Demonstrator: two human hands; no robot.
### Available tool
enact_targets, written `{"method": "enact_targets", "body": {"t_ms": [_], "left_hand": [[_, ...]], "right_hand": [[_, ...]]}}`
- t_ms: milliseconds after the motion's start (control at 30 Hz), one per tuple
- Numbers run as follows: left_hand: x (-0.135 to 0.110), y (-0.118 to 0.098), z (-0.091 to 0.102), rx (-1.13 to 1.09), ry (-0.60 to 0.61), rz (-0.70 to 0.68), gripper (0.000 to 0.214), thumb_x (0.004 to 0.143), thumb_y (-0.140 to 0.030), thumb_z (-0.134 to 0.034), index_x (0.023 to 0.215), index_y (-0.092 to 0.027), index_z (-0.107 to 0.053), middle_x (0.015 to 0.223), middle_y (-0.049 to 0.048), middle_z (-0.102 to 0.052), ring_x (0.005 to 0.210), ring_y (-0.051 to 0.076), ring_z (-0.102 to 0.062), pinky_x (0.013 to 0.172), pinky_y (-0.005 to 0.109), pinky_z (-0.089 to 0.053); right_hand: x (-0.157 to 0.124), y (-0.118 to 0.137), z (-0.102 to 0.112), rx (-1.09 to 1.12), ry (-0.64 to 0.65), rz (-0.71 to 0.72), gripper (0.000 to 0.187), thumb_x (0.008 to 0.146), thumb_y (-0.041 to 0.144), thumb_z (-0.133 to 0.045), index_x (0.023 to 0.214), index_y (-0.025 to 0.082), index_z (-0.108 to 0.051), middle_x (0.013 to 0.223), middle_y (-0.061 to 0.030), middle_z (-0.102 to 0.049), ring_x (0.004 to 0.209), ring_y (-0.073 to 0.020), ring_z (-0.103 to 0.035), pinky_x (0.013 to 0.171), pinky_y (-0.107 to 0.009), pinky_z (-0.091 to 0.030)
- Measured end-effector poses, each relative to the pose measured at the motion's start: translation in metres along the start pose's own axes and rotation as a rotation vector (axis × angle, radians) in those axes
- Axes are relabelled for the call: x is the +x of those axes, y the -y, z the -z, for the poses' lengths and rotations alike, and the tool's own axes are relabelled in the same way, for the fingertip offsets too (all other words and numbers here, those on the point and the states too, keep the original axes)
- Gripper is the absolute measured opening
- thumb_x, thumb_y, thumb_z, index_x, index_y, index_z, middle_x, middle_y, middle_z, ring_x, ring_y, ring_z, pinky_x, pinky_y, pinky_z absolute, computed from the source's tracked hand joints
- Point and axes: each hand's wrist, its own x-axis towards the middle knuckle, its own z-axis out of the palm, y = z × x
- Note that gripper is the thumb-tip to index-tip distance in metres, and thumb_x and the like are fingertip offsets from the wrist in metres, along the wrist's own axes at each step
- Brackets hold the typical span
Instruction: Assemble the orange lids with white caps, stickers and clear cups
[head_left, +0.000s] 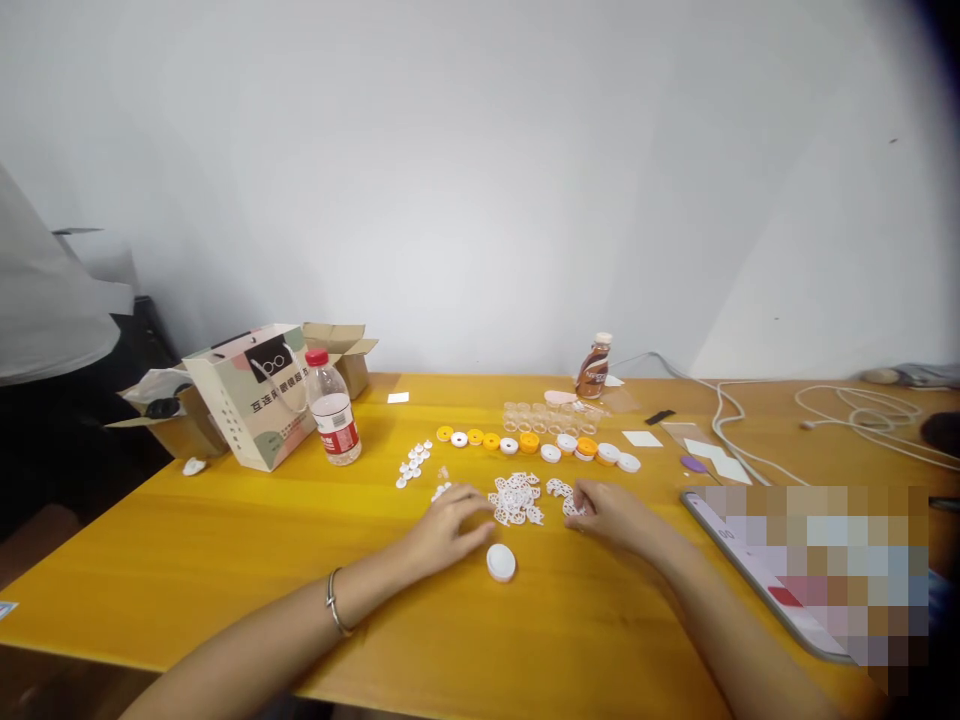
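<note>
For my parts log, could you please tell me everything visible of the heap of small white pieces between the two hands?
The heap of small white pieces lies on the yellow wooden table, loosely spread, some overlapping. They look like thin, openwork plastic rounds; their finer shape is too small to tell. The left hand reaches its left edge, though contact is unclear. The right hand touches a smaller cluster just right of it. A single white cap lies in front.

One camera is worn on the head and aimed forward and slightly down over the table [225, 560]. The left hand [444, 525] and right hand [611, 510] are caught near and central; the wall [480, 150] is faced far off.
</note>
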Motion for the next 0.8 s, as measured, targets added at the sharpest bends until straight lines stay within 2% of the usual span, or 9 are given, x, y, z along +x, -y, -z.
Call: {"method": "enact_targets", "body": {"t_ms": [167,233,467,533,600,733,800], "left_hand": [[0.012,0.015,-0.009,0.136,0.085,-0.131,0.022,0.082,-0.019,-0.046,0.101,-0.019,-0.058,0.098,0.0060,-0.056,0.092,0.017,-0.049,0.083,0.027,-0.039],[0.014,0.016,-0.014,0.181,0.100,-0.171,0.021,0.083,-0.017,-0.044,0.099,-0.020,-0.058,0.097,0.0054,-0.055,0.092,0.017,-0.048,0.082,0.027,-0.039],[0.015,0.020,-0.023,0.225,0.069,-0.193,0.016,0.085,-0.021,-0.044,0.089,-0.018,-0.059,0.088,0.0050,-0.056,0.086,0.015,-0.048,0.077,0.025,-0.039],[0.014,0.020,-0.024,0.215,0.053,-0.184,0.014,0.083,-0.020,-0.046,0.085,-0.018,-0.059,0.085,0.0048,-0.056,0.083,0.015,-0.048,0.075,0.025,-0.039],[0.013,0.018,-0.023,0.189,0.024,-0.166,0.010,0.080,-0.017,-0.048,0.081,-0.017,-0.058,0.083,0.0044,-0.057,0.080,0.015,-0.048,0.074,0.025,-0.038],[0.010,0.016,-0.018,0.003,-0.057,-0.093,0.005,0.071,-0.013,-0.054,0.075,-0.016,-0.054,0.082,0.0028,-0.057,0.078,0.014,-0.050,0.073,0.025,-0.038],[0.009,0.018,-0.016,-0.121,-0.093,-0.036,0.007,0.068,-0.011,-0.054,0.074,-0.015,-0.052,0.080,0.0018,-0.058,0.075,0.013,-0.051,0.071,0.023,-0.038]], "right_hand": [[0.000,0.002,-0.004,-0.013,-0.004,0.029,0.002,0.066,0.018,-0.052,0.064,0.018,-0.052,0.065,-0.0026,-0.060,0.058,-0.0138,-0.050,0.050,-0.021,-0.026],[0.000,0.004,-0.005,-0.015,-0.008,0.038,0.005,0.066,0.014,-0.050,0.063,0.017,-0.053,0.064,-0.0024,-0.059,0.057,-0.0132,-0.050,0.050,-0.021,-0.026],[0.000,0.012,0.001,0.028,-0.017,0.041,0.011,0.064,0.008,-0.047,0.060,0.017,-0.051,0.057,-0.0003,-0.055,0.054,-0.0124,-0.048,0.049,-0.022,-0.027],[0.000,0.017,0.003,0.163,-0.042,0.072,0.008,0.067,0.012,-0.047,0.063,0.018,-0.051,0.058,0.0005,-0.055,0.054,-0.0124,-0.049,0.050,-0.022,-0.032],[-0.001,0.023,0.002,0.405,-0.094,0.119,0.003,0.070,0.019,-0.050,0.068,0.019,-0.052,0.060,0.0010,-0.054,0.057,-0.0130,-0.051,0.054,-0.023,-0.037],[0.000,0.040,-0.011,0.910,-0.194,0.168,0.021,0.070,0.033,-0.056,0.088,0.021,-0.054,0.067,0.0017,-0.053,0.063,-0.0134,-0.053,0.060,-0.026,-0.045],[0.000,0.048,-0.022,1.084,-0.171,0.142,0.026,0.069,0.037,-0.060,0.089,0.021,-0.055,0.069,0.0012,-0.055,0.063,-0.0131,-0.055,0.061,-0.027,-0.046]]}}
